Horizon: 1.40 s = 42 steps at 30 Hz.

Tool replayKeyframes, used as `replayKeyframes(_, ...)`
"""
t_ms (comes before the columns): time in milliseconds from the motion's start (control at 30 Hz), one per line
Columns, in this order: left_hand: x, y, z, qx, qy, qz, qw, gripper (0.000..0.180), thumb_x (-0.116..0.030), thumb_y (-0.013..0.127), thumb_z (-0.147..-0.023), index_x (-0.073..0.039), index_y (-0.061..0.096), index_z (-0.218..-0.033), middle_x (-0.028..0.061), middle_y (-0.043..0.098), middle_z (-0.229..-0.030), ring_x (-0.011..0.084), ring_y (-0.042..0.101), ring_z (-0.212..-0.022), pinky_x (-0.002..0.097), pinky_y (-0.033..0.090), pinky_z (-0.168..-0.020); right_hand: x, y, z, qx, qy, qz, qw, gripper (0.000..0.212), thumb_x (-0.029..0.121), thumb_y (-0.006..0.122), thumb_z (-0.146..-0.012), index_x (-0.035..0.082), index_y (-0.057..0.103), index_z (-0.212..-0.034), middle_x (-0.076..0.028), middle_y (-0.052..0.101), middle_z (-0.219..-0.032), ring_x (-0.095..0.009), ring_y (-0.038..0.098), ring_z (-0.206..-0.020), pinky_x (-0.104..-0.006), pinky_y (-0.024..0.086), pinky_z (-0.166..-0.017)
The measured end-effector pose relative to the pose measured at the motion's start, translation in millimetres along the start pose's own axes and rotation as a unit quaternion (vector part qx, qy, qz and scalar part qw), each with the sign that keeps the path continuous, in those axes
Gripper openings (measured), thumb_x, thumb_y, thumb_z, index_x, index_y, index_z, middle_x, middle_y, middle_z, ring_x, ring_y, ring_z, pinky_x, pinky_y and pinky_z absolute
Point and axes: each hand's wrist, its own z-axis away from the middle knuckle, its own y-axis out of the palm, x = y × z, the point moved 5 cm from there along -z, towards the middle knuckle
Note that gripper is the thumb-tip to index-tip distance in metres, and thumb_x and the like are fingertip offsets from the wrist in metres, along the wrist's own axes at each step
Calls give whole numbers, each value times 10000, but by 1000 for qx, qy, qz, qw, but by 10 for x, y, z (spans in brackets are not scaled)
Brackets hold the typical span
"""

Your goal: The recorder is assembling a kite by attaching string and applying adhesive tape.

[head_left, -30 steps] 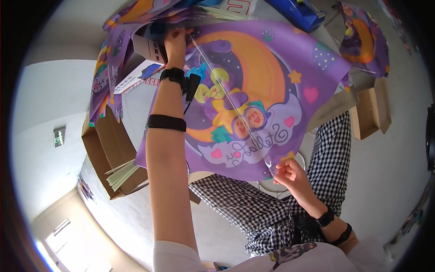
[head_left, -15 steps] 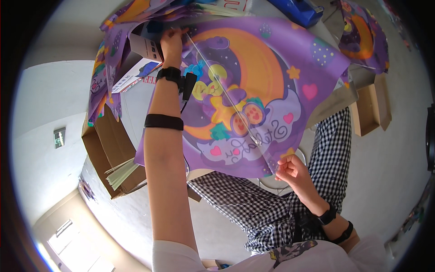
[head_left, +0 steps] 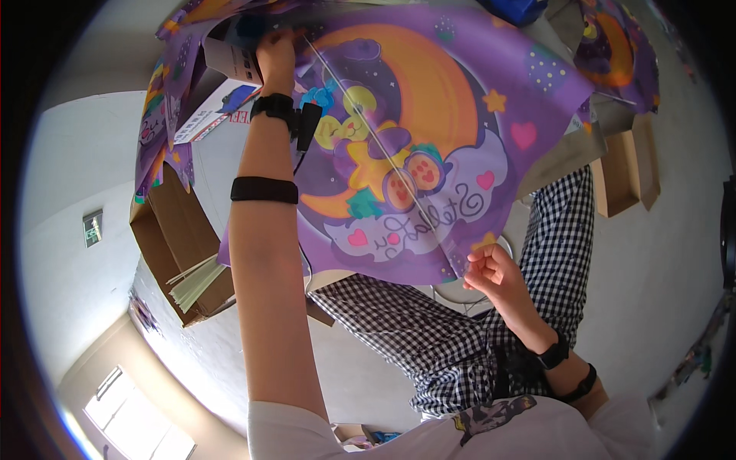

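The sheet [head_left: 429, 161] was purple with an orange moon [head_left: 441, 92] and pink hearts [head_left: 524, 136], the trousers [head_left: 560, 230] black-and-white checked, the shirt sleeve [head_left: 287, 433] plain white.

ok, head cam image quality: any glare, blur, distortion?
Head view: the bright white-paned window at lower left is blown out; head view: the thin pale strip across the purple moon-printed sheet reads as a bright line; head view: fisheye bends edges inside a black rim; head view: the left hand looks slightly soft, cause unclear.
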Motion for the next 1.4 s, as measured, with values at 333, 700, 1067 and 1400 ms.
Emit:
replayKeyframes(333, 117, 66, -193, 68, -77, 168, 981, 144, -115, 546, -934, -53, 614, -1045, 76, 715, -902, 179, 598, -593, 312, 484, -527, 13, -6, -17, -9, 1, 6, 1000, 231, 14, 640, -928, 16, 510, -1118, -17, 527, -930, -80, 567, -883, -277, 548, -859)
replayKeyframes(700, 255, -62, -256, 167, -46, 208, 963, 193, -200, 531, -968, -60, 654, -1018, 69, 686, -868, 212, 624, -699, 368, 524, -636, -90, 93, -174, -18, -21, 62, 998, 188, 35, 651, -935, -3, 524, -1067, -38, 573, -884, -107, 628, -819, -244, 547, -767)
replayKeyframes(1067, 253, -11, -391, 156, -104, 200, 962, 217, -235, 518, -974, -77, 664, -1002, 63, 716, -933, 229, 665, -721, 388, 565, -613, -44, 285, -255, 84, 34, 30, 995, 616, 55, 661, -934, 68, 385, -1484, -34, 579, -878, -110, 598, -803, -248, 503, -747)
replayKeyframes(1400, 229, 7, -350, 156, -100, 83, 979, 250, -296, 545, -972, -91, 686, -1000, 56, 681, -853, 212, 658, -685, 402, 568, -662, -117, 264, -317, 141, 77, -27, 987, 707, 16, 638, -933, 106, 285, -1539, -56, 596, -879, -121, 587, -782, -266, 507, -749)
